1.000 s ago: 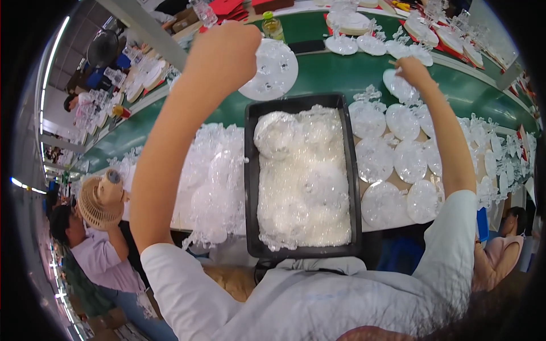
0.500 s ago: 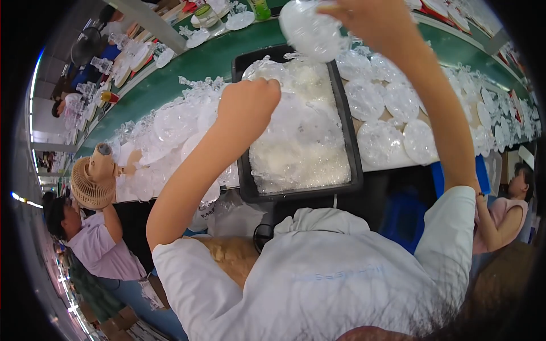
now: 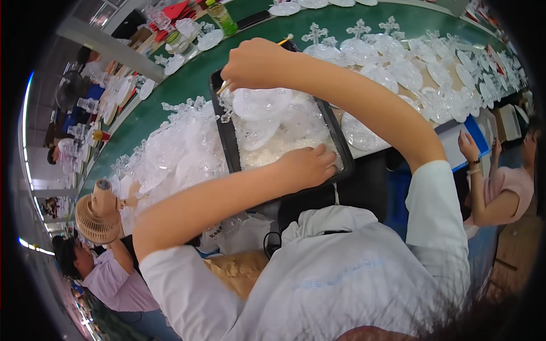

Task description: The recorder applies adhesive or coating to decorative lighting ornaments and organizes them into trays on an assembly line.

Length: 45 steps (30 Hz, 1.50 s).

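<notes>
My right hand (image 3: 250, 63) is closed around a thin light-coloured stick (image 3: 223, 88) above the far left corner of a black tray (image 3: 348, 152). The stick's other end shows beyond my wrist. My left hand (image 3: 310, 166) is low at the tray's near right part, fingers curled down toward white granules (image 3: 264, 152). Whatever it may hold is hidden under the fingers. Clear plastic discs (image 3: 263, 103) lie on the granules between my hands. A clear ornate piece (image 3: 226, 106) is just below my right hand, at the tray's left rim.
A heap of clear plastic pieces (image 3: 170, 142) lies left of the tray. Discs with cross-shaped ornaments (image 3: 358, 51) cover the table at right. Behind runs a green surface (image 3: 187, 79) with a green bottle (image 3: 222, 17). A beige fan (image 3: 99, 213) and co-workers flank me.
My right hand has come from the back right, where it held a clear disc, to the tray's far left. My left hand has dropped toward the near granules. The view has shifted.
</notes>
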Each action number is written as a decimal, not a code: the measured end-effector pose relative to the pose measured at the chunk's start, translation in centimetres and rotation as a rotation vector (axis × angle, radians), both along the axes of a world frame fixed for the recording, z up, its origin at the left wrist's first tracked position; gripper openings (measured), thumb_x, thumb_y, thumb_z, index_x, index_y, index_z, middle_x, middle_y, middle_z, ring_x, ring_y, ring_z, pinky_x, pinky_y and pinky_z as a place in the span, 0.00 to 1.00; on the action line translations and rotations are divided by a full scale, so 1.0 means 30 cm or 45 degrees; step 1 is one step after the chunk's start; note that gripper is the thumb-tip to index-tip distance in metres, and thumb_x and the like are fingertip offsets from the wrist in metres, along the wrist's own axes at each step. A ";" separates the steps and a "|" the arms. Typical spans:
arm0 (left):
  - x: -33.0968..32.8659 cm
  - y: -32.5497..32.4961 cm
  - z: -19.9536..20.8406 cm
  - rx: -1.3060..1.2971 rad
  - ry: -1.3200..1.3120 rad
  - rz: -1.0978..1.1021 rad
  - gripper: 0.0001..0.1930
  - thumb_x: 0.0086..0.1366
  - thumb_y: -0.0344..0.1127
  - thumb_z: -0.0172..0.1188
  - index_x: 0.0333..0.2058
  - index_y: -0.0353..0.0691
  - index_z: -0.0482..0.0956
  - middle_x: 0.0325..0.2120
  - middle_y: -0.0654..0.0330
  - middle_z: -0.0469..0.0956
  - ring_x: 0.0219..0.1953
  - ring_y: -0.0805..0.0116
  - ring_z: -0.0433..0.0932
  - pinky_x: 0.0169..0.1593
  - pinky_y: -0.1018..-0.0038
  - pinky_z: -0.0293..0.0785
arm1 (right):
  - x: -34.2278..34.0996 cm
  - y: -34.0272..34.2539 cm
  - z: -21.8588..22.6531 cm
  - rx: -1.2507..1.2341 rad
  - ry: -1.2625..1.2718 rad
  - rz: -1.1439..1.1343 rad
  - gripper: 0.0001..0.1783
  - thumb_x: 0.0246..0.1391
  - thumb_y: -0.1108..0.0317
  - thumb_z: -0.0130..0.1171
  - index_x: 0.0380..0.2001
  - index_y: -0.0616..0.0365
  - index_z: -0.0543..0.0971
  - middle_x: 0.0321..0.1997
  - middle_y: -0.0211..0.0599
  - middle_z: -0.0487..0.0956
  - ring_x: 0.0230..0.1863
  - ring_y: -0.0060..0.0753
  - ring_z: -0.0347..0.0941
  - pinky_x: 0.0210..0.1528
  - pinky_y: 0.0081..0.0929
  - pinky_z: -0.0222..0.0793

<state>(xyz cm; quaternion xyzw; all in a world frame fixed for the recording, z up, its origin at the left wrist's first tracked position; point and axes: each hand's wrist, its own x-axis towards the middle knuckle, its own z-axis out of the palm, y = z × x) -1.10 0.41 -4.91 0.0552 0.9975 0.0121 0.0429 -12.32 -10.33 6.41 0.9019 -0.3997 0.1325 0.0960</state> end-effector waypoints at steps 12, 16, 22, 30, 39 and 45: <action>-0.048 -0.037 -0.012 -0.231 -0.277 -0.175 0.51 0.37 0.42 0.75 0.63 0.60 0.60 0.59 0.52 0.62 0.57 0.40 0.66 0.51 0.60 0.75 | -0.115 -0.079 -0.015 0.012 0.097 -0.329 0.18 0.48 0.51 0.69 0.30 0.56 0.85 0.33 0.43 0.82 0.37 0.48 0.81 0.39 0.41 0.78; -0.094 -0.100 0.035 -0.166 -0.465 -0.394 0.59 0.26 0.47 0.80 0.63 0.60 0.60 0.57 0.52 0.63 0.54 0.44 0.68 0.48 0.61 0.76 | -0.143 -0.110 -0.032 0.010 0.134 -0.457 0.15 0.46 0.56 0.70 0.31 0.56 0.85 0.35 0.43 0.83 0.39 0.47 0.82 0.40 0.40 0.79; -0.073 -0.088 0.003 -0.176 -0.378 -0.366 0.58 0.23 0.49 0.81 0.60 0.61 0.62 0.56 0.51 0.63 0.53 0.43 0.68 0.47 0.59 0.77 | -0.153 -0.120 -0.052 0.077 0.145 -0.541 0.11 0.48 0.63 0.67 0.34 0.54 0.86 0.38 0.41 0.84 0.42 0.45 0.82 0.42 0.40 0.79; -0.121 -0.092 -0.028 0.032 -0.479 -0.291 0.50 0.26 0.47 0.81 0.55 0.62 0.69 0.56 0.49 0.64 0.52 0.38 0.69 0.46 0.56 0.80 | -0.226 0.182 0.023 0.042 -0.276 -0.742 0.19 0.55 0.50 0.61 0.35 0.56 0.84 0.33 0.47 0.82 0.36 0.49 0.80 0.37 0.42 0.77; -0.102 -0.089 -0.102 0.013 -0.274 -0.232 0.14 0.50 0.37 0.63 0.38 0.50 0.81 0.37 0.50 0.75 0.35 0.49 0.78 0.37 0.60 0.80 | -0.216 0.692 -0.190 0.148 -0.994 -0.923 0.06 0.53 0.68 0.63 0.31 0.59 0.81 0.26 0.45 0.81 0.27 0.47 0.79 0.30 0.33 0.73; -0.081 -0.102 -0.034 0.018 0.027 -0.186 0.04 0.51 0.37 0.60 0.27 0.49 0.80 0.29 0.57 0.72 0.32 0.57 0.76 0.23 0.71 0.76 | -0.129 0.782 -0.339 0.127 -1.205 -0.830 0.04 0.48 0.74 0.64 0.29 0.59 0.79 0.23 0.39 0.78 0.22 0.43 0.76 0.23 0.31 0.70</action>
